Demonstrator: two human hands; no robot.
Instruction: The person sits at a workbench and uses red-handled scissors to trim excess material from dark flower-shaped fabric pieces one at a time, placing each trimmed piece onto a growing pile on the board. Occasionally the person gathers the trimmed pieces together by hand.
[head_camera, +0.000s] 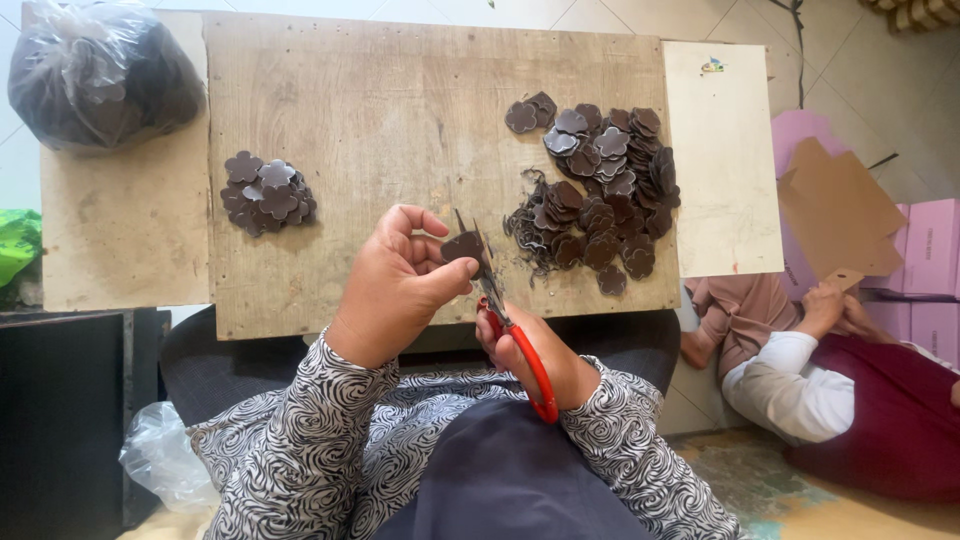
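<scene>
Right now I am pinching a small dark flower-shaped piece (462, 246) between the thumb and fingertips of my left hand (395, 285), just above the near edge of the wooden board (400, 110). My right hand (535, 365) is gripping the red-handled scissors (505, 318), fingers closed through the loops, blades meeting the piece beside my left fingertips.
</scene>
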